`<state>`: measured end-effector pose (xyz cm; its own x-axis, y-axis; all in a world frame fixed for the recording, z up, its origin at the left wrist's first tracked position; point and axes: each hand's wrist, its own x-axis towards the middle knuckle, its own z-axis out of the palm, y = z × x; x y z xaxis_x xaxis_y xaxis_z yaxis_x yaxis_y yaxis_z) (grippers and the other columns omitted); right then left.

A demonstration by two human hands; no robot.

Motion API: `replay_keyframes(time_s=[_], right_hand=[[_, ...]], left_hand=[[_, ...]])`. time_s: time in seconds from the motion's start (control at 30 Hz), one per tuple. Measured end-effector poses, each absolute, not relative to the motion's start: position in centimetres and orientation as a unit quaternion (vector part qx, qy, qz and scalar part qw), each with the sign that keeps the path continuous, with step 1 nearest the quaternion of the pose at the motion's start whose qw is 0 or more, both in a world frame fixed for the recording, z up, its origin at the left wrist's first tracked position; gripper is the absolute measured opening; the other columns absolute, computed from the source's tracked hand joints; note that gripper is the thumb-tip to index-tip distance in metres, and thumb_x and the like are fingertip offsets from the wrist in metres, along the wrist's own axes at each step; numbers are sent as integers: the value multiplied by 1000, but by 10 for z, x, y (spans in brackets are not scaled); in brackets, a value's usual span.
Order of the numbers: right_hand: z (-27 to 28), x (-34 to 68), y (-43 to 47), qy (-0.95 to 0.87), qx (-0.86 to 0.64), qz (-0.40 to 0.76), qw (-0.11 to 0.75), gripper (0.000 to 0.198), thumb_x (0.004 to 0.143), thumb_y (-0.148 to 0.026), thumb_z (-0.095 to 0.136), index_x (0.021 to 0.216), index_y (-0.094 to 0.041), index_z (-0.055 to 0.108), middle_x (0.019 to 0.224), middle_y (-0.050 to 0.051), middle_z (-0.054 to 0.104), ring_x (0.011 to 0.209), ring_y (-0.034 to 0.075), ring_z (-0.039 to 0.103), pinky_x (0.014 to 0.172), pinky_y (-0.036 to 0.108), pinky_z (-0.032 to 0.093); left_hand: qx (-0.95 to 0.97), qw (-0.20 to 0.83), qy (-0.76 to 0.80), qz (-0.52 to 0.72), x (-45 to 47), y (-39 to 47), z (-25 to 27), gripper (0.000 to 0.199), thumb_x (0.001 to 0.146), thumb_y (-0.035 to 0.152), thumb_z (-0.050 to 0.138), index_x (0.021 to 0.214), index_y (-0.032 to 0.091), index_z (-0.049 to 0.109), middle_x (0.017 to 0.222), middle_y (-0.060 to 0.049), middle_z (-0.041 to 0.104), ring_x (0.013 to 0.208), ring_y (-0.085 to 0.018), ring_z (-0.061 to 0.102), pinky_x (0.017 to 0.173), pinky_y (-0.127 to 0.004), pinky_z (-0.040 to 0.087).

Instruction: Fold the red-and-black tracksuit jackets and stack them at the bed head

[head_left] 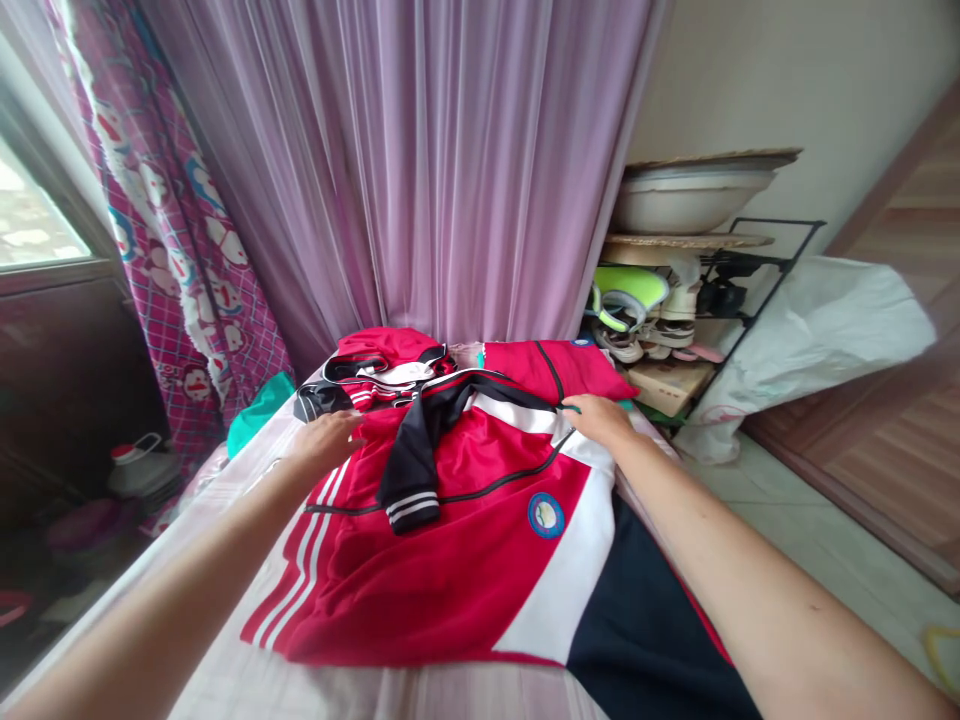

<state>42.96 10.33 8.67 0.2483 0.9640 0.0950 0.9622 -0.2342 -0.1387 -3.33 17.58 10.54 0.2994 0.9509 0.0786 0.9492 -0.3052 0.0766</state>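
Observation:
A red, white and black zip jacket (480, 580) lies spread on the bed, with white stripes down its left side and a round blue badge on its front. One black sleeve (412, 470) with a striped cuff is folded across it. At the jacket's upper left edge rests my left hand (330, 440), its fingers stretched out over the red cloth. My right hand (598, 420) pinches the jacket by the white shoulder part, near the end of the black zip; its fingertips are partly hidden.
Behind the jacket lie a folded red garment (517, 365) and a heap of red and black clothes (386, 350). A purple curtain (450, 180) hangs beyond the bed (217, 630). At right stand a shoe rack (776, 265) and a white plastic bag (817, 340).

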Motion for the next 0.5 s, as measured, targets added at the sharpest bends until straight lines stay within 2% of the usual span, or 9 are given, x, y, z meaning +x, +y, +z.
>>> replay_keyframes(time_s=[0.07, 0.13, 0.2, 0.3, 0.4, 0.5], right_hand=[[77, 424, 117, -616, -784, 9, 74, 50, 87, -38, 56, 136, -24, 59, 131, 11, 65, 116, 26, 61, 90, 34, 45], [68, 417, 123, -617, -785, 2, 55, 55, 86, -40, 61, 138, -24, 55, 132, 13, 63, 118, 27, 59, 93, 36, 44], [61, 411, 123, -625, -780, -12, 32, 47, 87, -39, 60, 132, -24, 60, 128, 13, 64, 116, 27, 60, 93, 37, 42], [60, 410, 116, -642, -766, -28, 18, 30, 91, -33, 55, 116, -25, 70, 118, 9, 68, 109, 24, 62, 90, 34, 42], [81, 426, 101, -634, -770, -40, 69, 28, 92, -34, 51, 106, -25, 73, 111, 7, 71, 101, 21, 65, 80, 29, 44], [125, 454, 80, -607, -783, 1, 137, 31, 91, -37, 48, 101, -21, 72, 82, 6, 74, 82, 21, 67, 67, 27, 44]], left_hand=[[819, -21, 573, 13, -20, 186, 101, 49, 80, 34, 66, 129, 30, 64, 140, -10, 60, 125, -36, 57, 98, -42, 46], [818, -23, 575, -6, -14, 195, 93, 53, 80, 35, 67, 132, 33, 61, 140, -8, 60, 127, -34, 55, 100, -39, 44], [816, -22, 577, -26, -12, 203, 85, 44, 82, 34, 64, 126, 32, 66, 133, -7, 65, 124, -32, 58, 99, -38, 44], [814, -9, 580, -18, -13, 208, 78, 27, 87, 33, 55, 103, 28, 76, 116, -7, 73, 112, -30, 64, 95, -37, 46], [824, 37, 565, 13, -20, 210, 85, 32, 91, 33, 47, 99, 21, 76, 108, -10, 74, 103, -29, 66, 92, -37, 47], [816, 76, 569, 64, -30, 218, 110, 29, 89, 35, 53, 98, 19, 75, 96, -6, 75, 94, -26, 67, 89, -32, 48]])
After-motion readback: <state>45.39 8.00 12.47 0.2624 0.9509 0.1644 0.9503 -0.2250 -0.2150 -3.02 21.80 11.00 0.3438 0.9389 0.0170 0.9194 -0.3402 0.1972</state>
